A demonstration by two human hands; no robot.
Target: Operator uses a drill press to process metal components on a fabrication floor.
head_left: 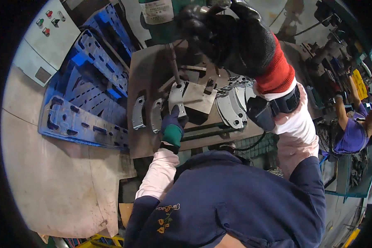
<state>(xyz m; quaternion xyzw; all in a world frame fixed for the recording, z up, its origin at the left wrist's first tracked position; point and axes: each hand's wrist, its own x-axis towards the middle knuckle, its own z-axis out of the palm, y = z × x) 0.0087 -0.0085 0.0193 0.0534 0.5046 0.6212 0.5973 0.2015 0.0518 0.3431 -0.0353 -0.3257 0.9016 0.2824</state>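
Observation:
My left hand (173, 120), in a dark glove with a green cuff, pinches the near end of a curved grey metal plate (176, 98) with holes. The plate lies against a square steel block (199, 97). A vertical machine spindle (173, 62) comes down onto the plate's far end; whether its tip enters a hole I cannot tell. High at the top, my right hand (231, 37), in a black coated glove with a red cuff, has its fingers curled round a shiny metal handle (220, 5), mostly hidden by the glove.
Two similar curved plates (139, 112) lie left on the worktable (142, 66). A stack of curved plates (230, 109) sits right of the block. Blue plastic pallets (84, 124) and a control cabinet (45, 37) stand left. At far right, another person (353, 132) works at a bench.

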